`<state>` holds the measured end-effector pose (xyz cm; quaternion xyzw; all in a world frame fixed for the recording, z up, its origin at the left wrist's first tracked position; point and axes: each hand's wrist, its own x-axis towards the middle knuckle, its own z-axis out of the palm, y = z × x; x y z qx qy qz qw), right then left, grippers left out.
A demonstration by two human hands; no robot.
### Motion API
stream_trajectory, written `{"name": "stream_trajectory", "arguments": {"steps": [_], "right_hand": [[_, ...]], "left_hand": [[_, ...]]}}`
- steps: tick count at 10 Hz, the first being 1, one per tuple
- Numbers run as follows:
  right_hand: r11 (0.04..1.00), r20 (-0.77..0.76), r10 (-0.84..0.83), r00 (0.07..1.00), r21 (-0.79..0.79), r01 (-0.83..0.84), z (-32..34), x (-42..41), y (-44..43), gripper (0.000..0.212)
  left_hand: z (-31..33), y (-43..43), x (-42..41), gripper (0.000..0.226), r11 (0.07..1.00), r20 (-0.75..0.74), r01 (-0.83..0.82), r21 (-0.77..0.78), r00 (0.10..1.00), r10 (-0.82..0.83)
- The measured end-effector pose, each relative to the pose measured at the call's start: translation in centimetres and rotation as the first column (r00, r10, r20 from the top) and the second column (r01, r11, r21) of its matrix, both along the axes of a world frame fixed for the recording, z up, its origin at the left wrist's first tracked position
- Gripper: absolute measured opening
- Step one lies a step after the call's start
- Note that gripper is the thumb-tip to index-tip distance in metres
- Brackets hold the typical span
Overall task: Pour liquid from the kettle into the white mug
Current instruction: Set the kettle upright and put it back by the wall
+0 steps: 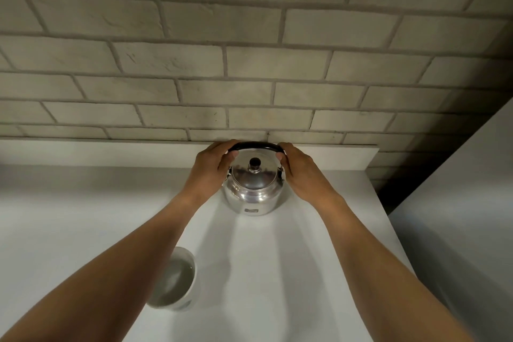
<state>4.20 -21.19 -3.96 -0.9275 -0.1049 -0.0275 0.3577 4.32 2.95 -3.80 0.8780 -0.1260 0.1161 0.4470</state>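
Observation:
A shiny metal kettle (pixel 253 194) with a black knob on its lid stands upright on the white counter (pixel 291 272), close to the back ledge. Its black arched handle (pixel 256 145) is raised over the lid. My left hand (pixel 212 168) grips the handle's left end and my right hand (pixel 301 172) grips its right end. Nearer to me, a white mug (pixel 175 280) sits on the counter, partly hidden under my left forearm. Clear liquid shows inside the mug.
A raised white ledge (pixel 111 153) runs along the back of the counter under a grey brick wall (pixel 249 50). The counter ends at its right edge (pixel 388 230), with a gap and another white surface (pixel 458 216) beyond.

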Motion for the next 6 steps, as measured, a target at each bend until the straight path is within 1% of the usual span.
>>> {"name": "stream_trajectory", "arguments": {"steps": [2, 4, 5, 6], "right_hand": [[0.999, 0.0, 0.029, 1.0, -0.042, -0.029, -0.7, 1.0, -0.2, 0.034], [0.999, -0.023, 0.037, 0.999, -0.027, -0.038, -0.8, 0.7, -0.5, 0.043], [0.999, -0.077, -0.006, 0.997, -0.035, 0.003, -0.5, 0.3, -0.6, 0.054], [0.994, -0.031, -0.105, 0.994, -0.004, 0.105, 0.2, -0.9, -0.3, 0.064]], "left_hand": [[-1.3, 0.1, 0.9, 0.029, 1.0, -0.003, 0.002, -0.018, 1.0, -0.002], [-1.7, 0.0, 1.4, 0.031, 1.0, -0.027, -0.011, 0.005, 1.0, 0.011], [-1.3, 0.0, 1.3, 0.038, 0.999, -0.089, 0.007, 0.032, 0.996, -0.004], [0.0, -0.1, 0.6, 0.049, 0.992, -0.064, -0.031, 0.123, 0.997, 0.039]]}}
